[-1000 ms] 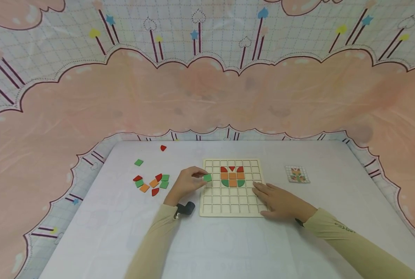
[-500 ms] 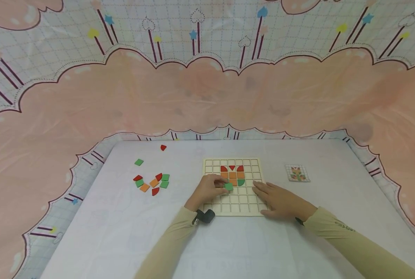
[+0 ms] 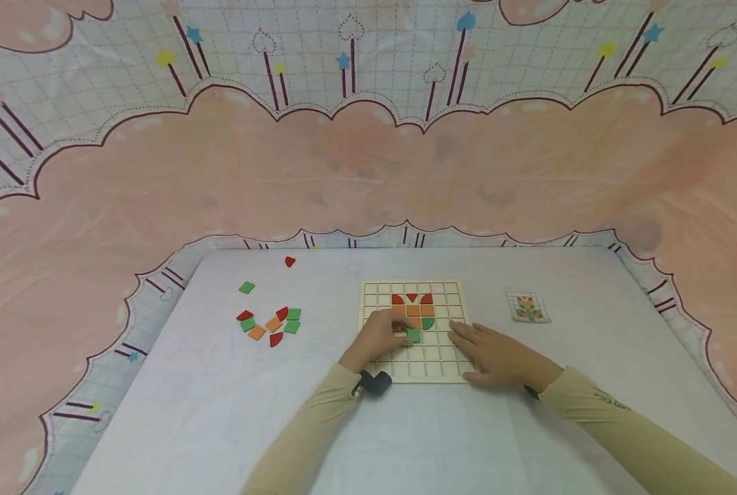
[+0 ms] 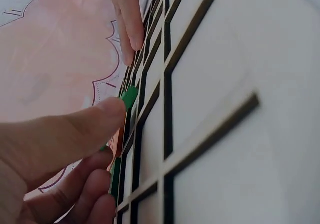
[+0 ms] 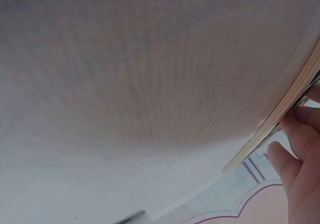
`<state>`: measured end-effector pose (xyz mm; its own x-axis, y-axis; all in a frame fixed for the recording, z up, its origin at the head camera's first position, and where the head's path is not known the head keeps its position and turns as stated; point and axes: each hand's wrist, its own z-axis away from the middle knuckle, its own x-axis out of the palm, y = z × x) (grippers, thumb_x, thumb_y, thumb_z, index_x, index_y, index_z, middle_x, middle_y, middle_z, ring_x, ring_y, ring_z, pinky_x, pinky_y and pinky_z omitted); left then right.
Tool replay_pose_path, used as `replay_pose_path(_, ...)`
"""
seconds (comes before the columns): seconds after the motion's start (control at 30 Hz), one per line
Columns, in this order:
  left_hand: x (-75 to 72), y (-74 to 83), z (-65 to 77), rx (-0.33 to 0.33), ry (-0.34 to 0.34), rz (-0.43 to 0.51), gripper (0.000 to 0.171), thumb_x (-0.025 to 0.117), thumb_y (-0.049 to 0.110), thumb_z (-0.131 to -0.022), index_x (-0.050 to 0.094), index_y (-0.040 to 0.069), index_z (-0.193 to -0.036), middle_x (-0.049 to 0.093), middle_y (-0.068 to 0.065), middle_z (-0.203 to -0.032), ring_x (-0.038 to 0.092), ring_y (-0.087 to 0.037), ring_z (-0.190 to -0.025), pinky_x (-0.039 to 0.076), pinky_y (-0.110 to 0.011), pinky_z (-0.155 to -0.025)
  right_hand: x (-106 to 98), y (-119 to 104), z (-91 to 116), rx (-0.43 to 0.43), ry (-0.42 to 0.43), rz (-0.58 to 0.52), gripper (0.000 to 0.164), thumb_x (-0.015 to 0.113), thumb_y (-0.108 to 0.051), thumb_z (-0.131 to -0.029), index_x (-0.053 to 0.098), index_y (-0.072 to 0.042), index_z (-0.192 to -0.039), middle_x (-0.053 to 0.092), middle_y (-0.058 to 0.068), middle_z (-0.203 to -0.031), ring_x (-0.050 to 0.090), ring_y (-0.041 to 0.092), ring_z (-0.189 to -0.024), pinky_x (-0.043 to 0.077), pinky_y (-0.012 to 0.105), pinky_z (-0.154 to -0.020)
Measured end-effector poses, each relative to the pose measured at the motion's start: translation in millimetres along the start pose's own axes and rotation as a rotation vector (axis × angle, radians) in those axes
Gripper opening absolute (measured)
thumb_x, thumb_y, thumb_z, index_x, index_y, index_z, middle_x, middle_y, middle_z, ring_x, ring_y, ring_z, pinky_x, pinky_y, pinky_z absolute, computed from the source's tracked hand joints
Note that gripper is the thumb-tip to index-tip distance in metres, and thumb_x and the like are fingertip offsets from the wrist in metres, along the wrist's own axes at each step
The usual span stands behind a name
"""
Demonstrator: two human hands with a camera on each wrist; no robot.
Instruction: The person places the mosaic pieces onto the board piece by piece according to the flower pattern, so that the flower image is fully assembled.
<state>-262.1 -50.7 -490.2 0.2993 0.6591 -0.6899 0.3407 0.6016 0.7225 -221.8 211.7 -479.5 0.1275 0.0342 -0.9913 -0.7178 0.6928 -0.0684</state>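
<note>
A green square tile [image 3: 413, 335] is pinched between the thumb and fingers of my left hand [image 3: 377, 337], just below the orange tile in the middle column of the wooden grid board [image 3: 443, 371]. The same green tile [image 4: 130, 98] shows beyond the thumb in the left wrist view. Red, orange and green pieces sit in the board's upper cells; a green quarter-round piece [image 3: 427, 323] lies right of the middle, and the left hand covers the cells opposite. My right hand [image 3: 501, 357] rests with extended fingers on the board's right edge.
Loose red, orange and green pieces lie on the white table at left, among them an orange square [image 3: 257, 333] and a red quarter-round [image 3: 290, 262]. A small pattern card [image 3: 528, 307] lies right of the board.
The left hand has carried the green square tile rightward from the board's left edge to the middle column, slightly nearer the front. The right hand stays in place.
</note>
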Motion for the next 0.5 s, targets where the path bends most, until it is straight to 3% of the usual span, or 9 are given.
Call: replay_pose_path(0.5, -1.9, -2.4, -3.9, -0.047, -0.027, -0.039, 0.021, 0.077, 0.015, -0.076, 0.074, 0.012, -0.096, 0.069, 0.001, -0.094, 0.059, -0.009, -0.086, 0.049, -0.025, -0.078, 0.0, -0.7, -0.2, 0.0, 0.003, -0.004, 0.071, 0.054, -0.044, -0.089, 0.034, -0.004, -0.144, 0.031, 0.014, -0.152, 0.033, 0.028, -0.139, 0.03, 0.044, -0.112)
